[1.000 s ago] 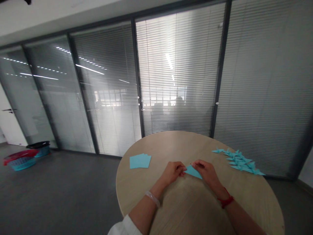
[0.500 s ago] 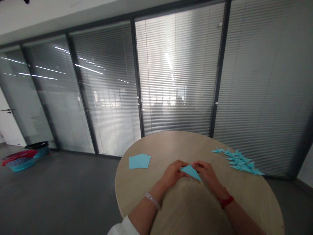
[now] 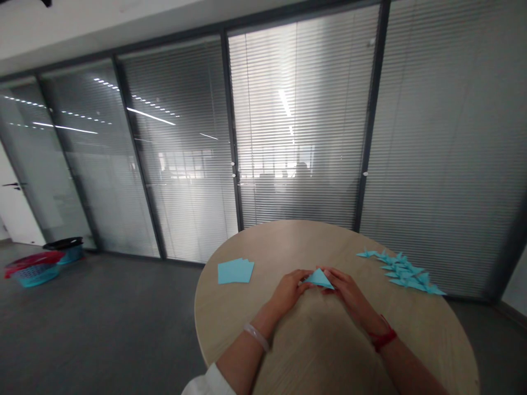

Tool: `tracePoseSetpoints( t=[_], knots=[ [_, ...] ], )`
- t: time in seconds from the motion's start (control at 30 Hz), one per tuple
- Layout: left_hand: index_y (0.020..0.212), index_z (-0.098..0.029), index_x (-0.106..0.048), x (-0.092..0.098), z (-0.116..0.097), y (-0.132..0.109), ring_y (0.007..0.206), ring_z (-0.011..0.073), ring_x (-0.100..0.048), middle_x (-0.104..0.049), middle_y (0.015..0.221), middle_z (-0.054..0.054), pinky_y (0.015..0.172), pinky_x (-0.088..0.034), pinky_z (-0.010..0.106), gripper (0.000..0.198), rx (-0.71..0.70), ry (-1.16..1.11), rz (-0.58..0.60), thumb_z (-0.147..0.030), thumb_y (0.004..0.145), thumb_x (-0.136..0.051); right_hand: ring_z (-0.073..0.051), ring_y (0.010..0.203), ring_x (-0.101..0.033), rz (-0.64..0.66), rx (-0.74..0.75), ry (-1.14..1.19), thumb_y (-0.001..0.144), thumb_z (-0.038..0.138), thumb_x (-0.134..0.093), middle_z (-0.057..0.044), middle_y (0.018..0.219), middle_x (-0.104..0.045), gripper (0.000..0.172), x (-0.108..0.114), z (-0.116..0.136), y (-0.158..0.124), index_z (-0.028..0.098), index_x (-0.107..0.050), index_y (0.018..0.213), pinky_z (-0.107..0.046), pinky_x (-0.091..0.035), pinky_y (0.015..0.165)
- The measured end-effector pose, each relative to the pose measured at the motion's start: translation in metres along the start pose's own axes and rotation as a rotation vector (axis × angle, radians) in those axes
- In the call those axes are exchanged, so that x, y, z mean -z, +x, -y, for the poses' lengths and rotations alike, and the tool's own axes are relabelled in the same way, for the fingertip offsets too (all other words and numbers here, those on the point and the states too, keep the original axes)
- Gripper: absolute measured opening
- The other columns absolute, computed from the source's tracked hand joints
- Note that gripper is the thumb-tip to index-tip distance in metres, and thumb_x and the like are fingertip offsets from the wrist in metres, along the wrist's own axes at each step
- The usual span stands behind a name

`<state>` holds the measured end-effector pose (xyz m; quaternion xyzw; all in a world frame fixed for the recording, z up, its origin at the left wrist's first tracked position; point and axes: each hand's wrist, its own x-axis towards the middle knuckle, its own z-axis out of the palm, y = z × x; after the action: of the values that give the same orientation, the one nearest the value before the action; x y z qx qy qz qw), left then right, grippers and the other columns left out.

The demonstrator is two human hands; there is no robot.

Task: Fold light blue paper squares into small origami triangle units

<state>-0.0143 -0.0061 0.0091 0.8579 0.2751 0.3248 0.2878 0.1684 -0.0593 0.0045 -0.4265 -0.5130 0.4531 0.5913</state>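
Note:
Between my hands is a sheet of blue origami paper (image 3: 319,278), folded into a triangle with its point away from me. My left hand (image 3: 290,289) pinches the left corner, thumb on the near side and fingers behind. On the right side, my right hand (image 3: 345,288) holds the other corner, its fingers closed along the slanted edge and partly under the paper. Both hands are just above or on the round wooden table (image 3: 288,236); the exact contact is hard to see.
A small stack of blue square sheets (image 3: 236,271) lies on the table's left side. Several folded blue paper cranes (image 3: 405,270) sit in a group at the right. Baskets (image 3: 35,269) stand on the floor far left. Glass partitions with blinds (image 3: 300,120) rise behind the table.
The folded paper has turned so that its point faces away and its long edge lies nearer level. My right hand has shifted its grip to the right corner; the left stays almost in place.

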Motion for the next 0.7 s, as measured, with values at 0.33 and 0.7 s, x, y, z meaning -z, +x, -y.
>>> tracePoseSetpoints(
  t=[0.33, 0.7],
  knots=[
    [0.114, -0.014, -0.057, -0.004, 0.001, 0.002, 0.080, 0.0187, -0.060, -0.064, 0.088, 0.009, 0.057, -0.053, 0.025, 0.043, 0.070, -0.481, 0.036, -0.039, 0.080, -0.057, -0.018, 0.066, -0.059, 0.005, 0.004, -0.053, 0.072, 0.048, -0.062, -0.004, 0.078, -0.066, 0.047, 0.001, 0.004, -0.002, 0.014, -0.064, 0.104, -0.028, -0.049, 0.061],
    [0.077, -0.012, -0.061, -0.009, 0.008, 0.012, 0.066, 0.0142, -0.055, -0.054, 0.069, 0.001, 0.060, -0.052, 0.029, 0.053, 0.225, -0.640, -0.056, -0.064, 0.067, -0.059, -0.021, 0.070, -0.060, -0.062, 0.155, -0.371, 0.076, 0.048, -0.050, -0.009, 0.093, -0.066, 0.043, 0.007, -0.010, 0.006, 0.015, -0.067, 0.098, -0.029, -0.051, 0.053]
  ],
)
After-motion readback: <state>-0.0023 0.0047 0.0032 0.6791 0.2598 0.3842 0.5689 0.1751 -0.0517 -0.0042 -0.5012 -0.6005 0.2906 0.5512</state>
